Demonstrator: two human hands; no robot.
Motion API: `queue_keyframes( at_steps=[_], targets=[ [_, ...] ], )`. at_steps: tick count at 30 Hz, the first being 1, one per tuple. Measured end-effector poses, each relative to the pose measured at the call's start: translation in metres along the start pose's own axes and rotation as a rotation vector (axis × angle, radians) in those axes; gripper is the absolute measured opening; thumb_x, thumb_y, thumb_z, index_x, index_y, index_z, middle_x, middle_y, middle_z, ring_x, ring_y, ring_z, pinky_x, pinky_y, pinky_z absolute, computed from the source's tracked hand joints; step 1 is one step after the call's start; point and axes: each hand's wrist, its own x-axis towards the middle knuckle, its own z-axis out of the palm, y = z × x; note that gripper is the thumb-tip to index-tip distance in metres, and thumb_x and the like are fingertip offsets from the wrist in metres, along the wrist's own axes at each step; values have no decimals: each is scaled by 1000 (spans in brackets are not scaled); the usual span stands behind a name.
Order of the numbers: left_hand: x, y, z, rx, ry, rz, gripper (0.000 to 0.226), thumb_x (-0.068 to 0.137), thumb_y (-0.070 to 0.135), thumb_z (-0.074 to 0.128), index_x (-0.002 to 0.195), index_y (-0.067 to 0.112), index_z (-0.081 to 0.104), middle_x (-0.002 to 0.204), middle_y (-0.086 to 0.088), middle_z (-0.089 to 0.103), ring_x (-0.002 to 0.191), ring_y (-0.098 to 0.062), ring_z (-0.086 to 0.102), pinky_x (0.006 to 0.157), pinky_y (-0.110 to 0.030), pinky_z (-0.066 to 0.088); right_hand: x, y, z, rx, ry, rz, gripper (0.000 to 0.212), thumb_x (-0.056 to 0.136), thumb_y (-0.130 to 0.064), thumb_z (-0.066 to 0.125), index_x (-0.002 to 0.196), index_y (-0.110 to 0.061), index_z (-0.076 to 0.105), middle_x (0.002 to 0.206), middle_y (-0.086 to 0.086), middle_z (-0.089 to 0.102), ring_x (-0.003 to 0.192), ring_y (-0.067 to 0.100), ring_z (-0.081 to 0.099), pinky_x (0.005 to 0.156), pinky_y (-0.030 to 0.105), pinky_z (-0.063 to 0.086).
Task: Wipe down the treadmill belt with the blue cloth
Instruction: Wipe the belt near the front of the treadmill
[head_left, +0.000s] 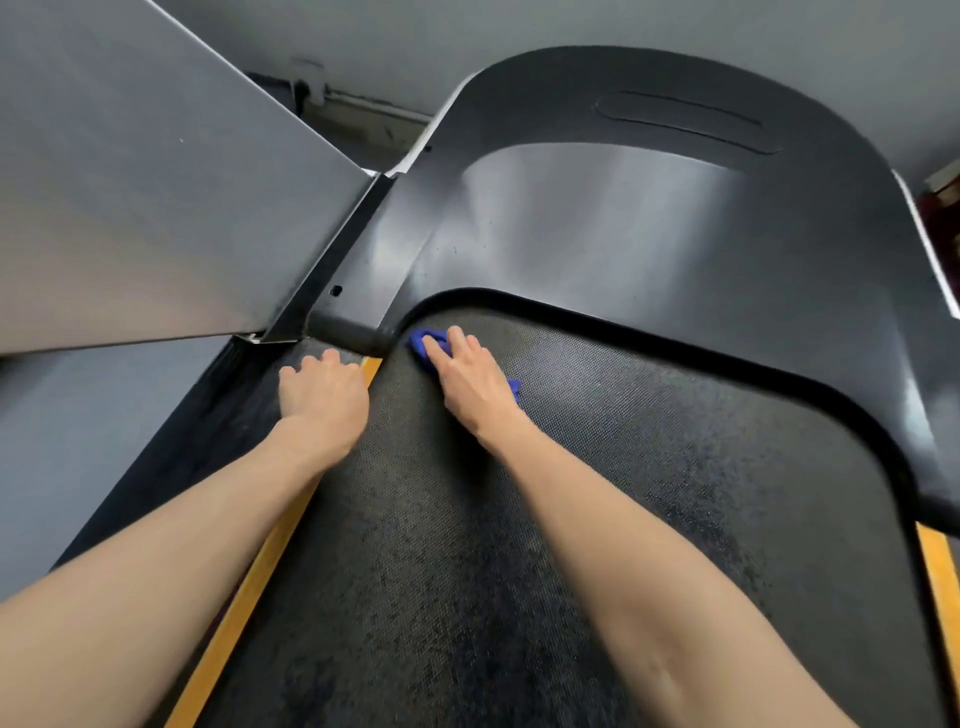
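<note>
1. Two bare hands are down at the belt's far-left corner. The right hand (470, 382) lies over the blue cloth (423, 345) and presses it onto the treadmill belt (623, 519) with fairly straight fingers. It pins the cloth rather than clutching it.
2. The cloth is bunched under that palm. One blue end shows past the fingertips, just beside the curved lip of the motor cover (649, 218), and a smaller tip shows at the wrist side.
3. The left hand (322, 395) holds nothing. It rests with bent fingers on the side rail (208, 447), across the yellow strip (260, 577), close to the cloth but not touching it.
4. The relation that matters: the cloth is already tucked into the corner, so the unwiped belt lies to its right along the cover's lip and back towards the person. The belt's long axis runs from the cover towards the camera. My guess is that the next stroke goes one of those ways, and the right hand is the one placed to make it.
5. No brand, label or legible writing shows anywhere.
</note>
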Motion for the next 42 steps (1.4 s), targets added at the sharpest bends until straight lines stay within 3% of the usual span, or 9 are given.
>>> queue_keyframes(
  at_steps=[5,12,20,24,30,34,38,40,42],
  targets=[
    [-2,0,-1,-99,-47,-23,34,94,14,40,123,2,52,125,-13,48,115,-31,46,90,-41,42,23,3,-8,91,81,537,35,94,-5,32,128,-4,41,130,16,36,114,30,42,93,35,36],
    [-3,1,-1,-84,-32,-50,34,95,13,35,125,6,50,129,-10,47,122,-27,44,95,-41,37,25,-12,-1,39,42,128,43,90,-3,40,133,-8,40,128,17,37,110,33,42,90,39,36],
    [-4,-8,0,-236,-53,-64,36,89,12,49,124,5,48,126,-9,46,119,-27,43,91,-42,41,-59,117,-24,-117,144,578,31,87,-1,45,118,2,50,116,24,45,98,40,47,83,46,39],
    [-4,-4,-3,-246,-92,-63,39,87,14,55,124,3,48,128,-10,44,121,-29,41,93,-42,42,-45,82,-21,24,204,834,36,87,-4,42,123,0,44,125,20,41,106,36,47,88,40,40],
    [-2,-6,-7,-131,-77,-23,30,89,16,50,117,5,55,120,-10,48,115,-30,46,90,-42,43,-36,36,-5,29,78,131,54,74,4,56,128,2,46,113,23,49,95,38,50,79,44,43],
    [-4,-5,-4,-169,-79,-35,34,88,14,51,119,1,52,121,-12,47,115,-32,45,92,-43,43,-100,132,-24,-108,163,567,44,78,2,52,122,5,48,109,26,49,92,42,51,75,47,44],
    [-4,-4,1,-196,-85,-63,41,86,14,52,125,0,46,126,-13,45,120,-33,41,94,-44,40,-139,193,-40,-65,206,983,53,81,-2,58,130,6,38,124,28,39,105,44,44,89,48,37],
    [-3,-3,3,-173,-74,-59,43,87,15,52,127,0,44,128,-13,43,122,-33,39,94,-44,39,-128,173,-34,-21,277,999,44,82,1,51,124,7,44,119,29,42,99,44,47,84,47,40],
    [-2,-1,2,-135,-73,-52,43,88,16,51,127,1,45,129,-12,43,122,-32,40,95,-42,39,-119,136,-20,-14,320,727,36,75,3,50,111,6,53,101,29,49,82,42,52,68,44,45]
  ],
)
